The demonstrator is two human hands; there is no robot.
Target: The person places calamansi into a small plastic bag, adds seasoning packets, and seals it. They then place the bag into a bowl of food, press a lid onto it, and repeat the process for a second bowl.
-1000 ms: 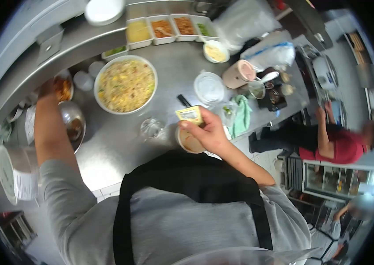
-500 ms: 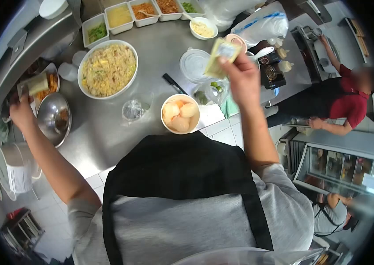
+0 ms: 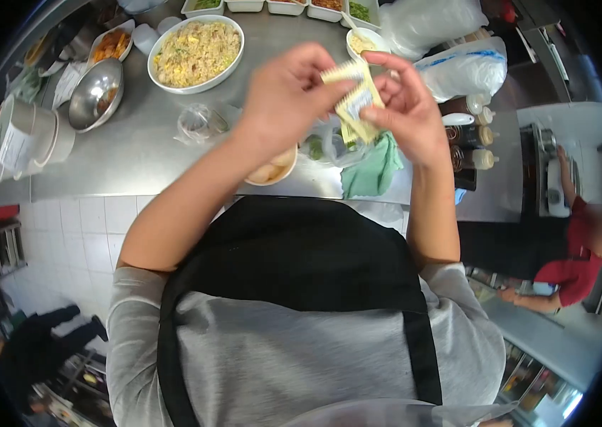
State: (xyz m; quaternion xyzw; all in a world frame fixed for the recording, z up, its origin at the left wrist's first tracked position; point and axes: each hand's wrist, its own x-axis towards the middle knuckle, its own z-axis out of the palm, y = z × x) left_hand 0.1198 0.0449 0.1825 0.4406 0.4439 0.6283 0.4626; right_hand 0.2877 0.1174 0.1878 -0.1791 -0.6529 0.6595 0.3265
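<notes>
Above the steel counter my two hands meet around yellow sachets (image 3: 361,107) with serrated edges. My left hand (image 3: 290,96), slightly blurred, pinches a sachet at its upper left between thumb and fingers. From the other side my right hand (image 3: 411,107) holds the sachets with its thumb across the front. Below my left wrist stands a round tub (image 3: 272,171) of pale, rounded pieces, partly hidden by my forearm. A clear bag with green items (image 3: 322,148) lies just under the sachets. Left of my wrist is a small knotted plastic bag (image 3: 200,122).
A white bowl of fried rice (image 3: 198,53) and a metal bowl (image 3: 96,96) sit on the left. Ingredient tubs (image 3: 287,7) line the back. A green cloth (image 3: 372,171), plastic bags (image 3: 465,67) and sauce bottles (image 3: 479,135) are right. A person in red (image 3: 575,263) stands far right.
My left hand has come from the far left to the middle and joined my right hand at the sachets. The view has shifted, and a person now shows at lower left.
</notes>
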